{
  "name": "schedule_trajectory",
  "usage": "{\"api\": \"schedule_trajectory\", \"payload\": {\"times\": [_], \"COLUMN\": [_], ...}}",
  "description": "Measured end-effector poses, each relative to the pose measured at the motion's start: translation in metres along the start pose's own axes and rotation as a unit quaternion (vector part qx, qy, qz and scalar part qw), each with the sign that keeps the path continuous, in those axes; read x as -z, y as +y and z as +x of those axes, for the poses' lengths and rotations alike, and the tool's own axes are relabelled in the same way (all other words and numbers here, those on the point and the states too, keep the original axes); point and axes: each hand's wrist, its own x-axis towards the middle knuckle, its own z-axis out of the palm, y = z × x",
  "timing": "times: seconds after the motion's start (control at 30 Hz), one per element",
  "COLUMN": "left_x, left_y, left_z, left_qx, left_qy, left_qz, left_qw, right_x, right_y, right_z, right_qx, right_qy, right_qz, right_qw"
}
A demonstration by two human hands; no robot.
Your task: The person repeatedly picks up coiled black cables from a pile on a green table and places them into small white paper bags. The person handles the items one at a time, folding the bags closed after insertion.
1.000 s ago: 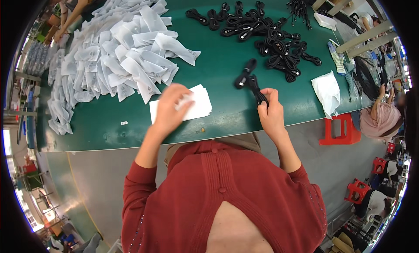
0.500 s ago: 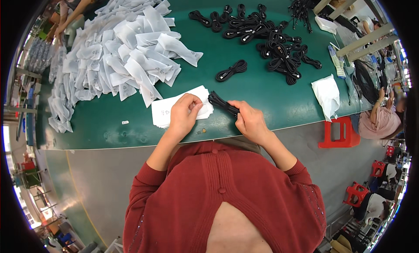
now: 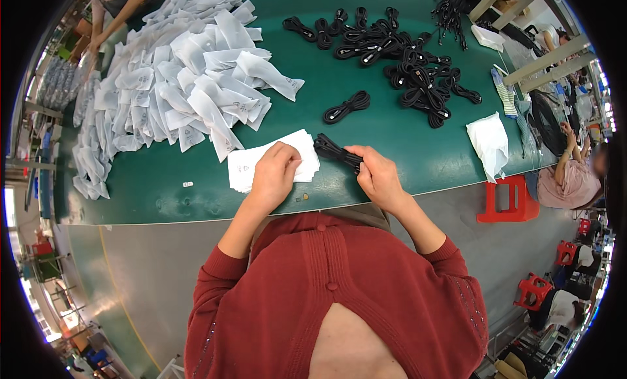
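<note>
My right hand is closed round one end of a coiled black cable, whose free end points toward a stack of flat white bags. My left hand rests on that stack, its fingers curled and pinched together at the top bag; the fingertips are partly hidden. Just beyond the hands lies a single coiled black cable on the green table. A small white tag is left of the bags.
A large heap of filled translucent bags covers the table's left side. More coiled cables lie in a pile at the far right. A white plastic bag hangs over the right edge above a red stool. Other people work at both sides.
My right hand has shifted slightly right with the cable. My left fingers have curled further down over the top bag.
</note>
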Motion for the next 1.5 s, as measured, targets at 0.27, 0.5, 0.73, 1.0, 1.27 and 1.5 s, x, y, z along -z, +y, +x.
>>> {"api": "schedule_trajectory", "payload": {"times": [0.27, 0.5, 0.73, 1.0, 1.27, 1.5], "left_x": [0.002, 0.007, 0.016, 0.046, 0.116, 0.012], "left_y": [0.001, 0.018, 0.024, 0.012, 0.007, 0.004], "left_z": [0.001, 0.000, 0.008, 0.034, 0.079, 0.004], "left_qx": [0.073, -0.077, -0.102, -0.019, -0.089, -0.078], "left_qy": [0.032, -0.024, 0.004, 0.051, 0.379, -0.018], "left_qz": [-0.115, -0.061, -0.029, -0.178, 0.025, -0.001], "left_qw": [0.990, 0.995, 0.994, 0.982, 0.921, 0.997], "right_x": [-0.008, 0.000, -0.009, -0.010, 0.004, -0.002], "right_y": [-0.002, 0.010, -0.013, -0.016, 0.076, 0.041], "right_z": [0.000, 0.012, 0.012, 0.049, 0.076, 0.053], "right_qx": [0.025, -0.366, -0.103, 0.075, 0.078, -0.017], "right_qy": [-0.077, -0.238, -0.155, 0.011, 0.006, -0.024], "right_qz": [0.004, 0.496, 0.213, 0.109, -0.321, -0.120], "right_qw": [0.997, 0.750, 0.959, 0.991, 0.944, 0.992]}}
